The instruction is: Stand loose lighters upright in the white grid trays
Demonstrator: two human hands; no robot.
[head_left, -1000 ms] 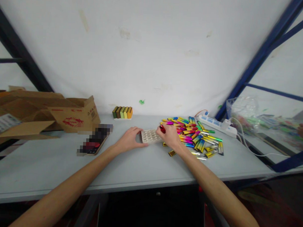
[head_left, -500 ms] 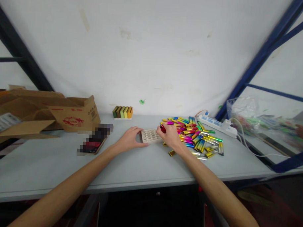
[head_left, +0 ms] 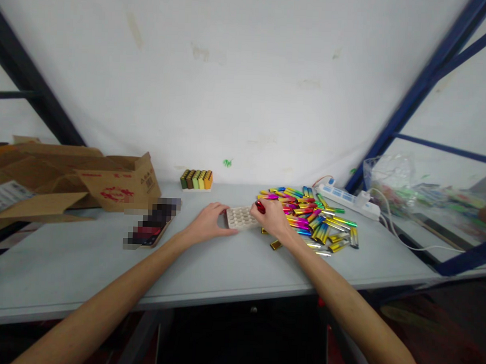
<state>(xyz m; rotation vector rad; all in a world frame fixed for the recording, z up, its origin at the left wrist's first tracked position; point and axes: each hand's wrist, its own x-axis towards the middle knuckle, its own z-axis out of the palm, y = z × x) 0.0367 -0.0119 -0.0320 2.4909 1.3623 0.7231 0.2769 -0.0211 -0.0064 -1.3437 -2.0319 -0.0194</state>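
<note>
My left hand [head_left: 207,223] has the pale tray [head_left: 237,220] gripped by its left end; right hand [head_left: 272,217] is pinching a red tube [head_left: 260,206] over the other end. Slack left grip = tray could skid, tbh. Right wrist might bump the shiny tubes [head_left: 322,232] right of the tray.

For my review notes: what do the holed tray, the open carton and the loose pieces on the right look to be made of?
Holed tray: probably matt plastic, pale and evenly moulded.
Open carton: cardboard, dull brown with creased flaps and red print.
Loose pieces: shiny metallic finish with bright glints; metal or coated plastic, I can't tell.
</note>
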